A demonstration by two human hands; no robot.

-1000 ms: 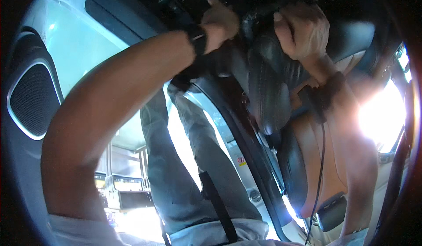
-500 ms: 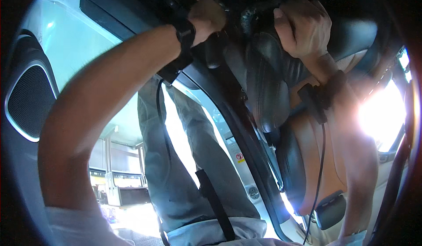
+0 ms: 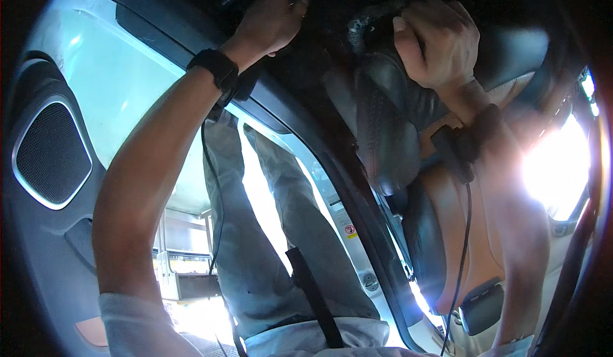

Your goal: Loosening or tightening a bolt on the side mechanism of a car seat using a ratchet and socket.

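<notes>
My left hand (image 3: 271, 22) is closed on something dark by the roof, my right hand (image 3: 437, 41) grips the headrest (image 3: 383, 121) top; work looks unfinished, both hands engaged.

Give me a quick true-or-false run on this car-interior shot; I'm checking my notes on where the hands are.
1. Both hands are raised overhead. True: the left hand and the right hand reach up into the dark upper area.
2. Each wrist carries a dark band. True: left wrist band, right wrist band.
3. The right hand rests on the speaker grille. False: the speaker grille sits far left in the door panel, untouched.
4. The seat is all white. False: the seat is black and tan.
</notes>
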